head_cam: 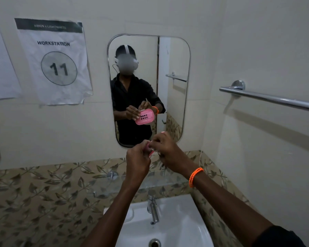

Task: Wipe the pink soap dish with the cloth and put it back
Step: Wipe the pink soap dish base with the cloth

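The pink soap dish [149, 151] is held up in front of the mirror [175, 86], and only slivers of it show between my hands. The mirror's reflection shows its slotted underside. My left hand [137, 161] grips the dish's left end with curled fingers. My right hand [166, 152], with an orange bracelet on the wrist, pinches a small pale piece of cloth [152, 149] against the dish's upper edge. Most of the cloth is hidden by my fingers.
A glass shelf [114, 186] is fixed to the leaf-patterned tiles below my hands. Under it are a chrome tap [153, 209] and a white basin [182, 227]. A chrome towel bar [268, 98] runs along the right wall. Paper signs [55, 63] hang left of the mirror.
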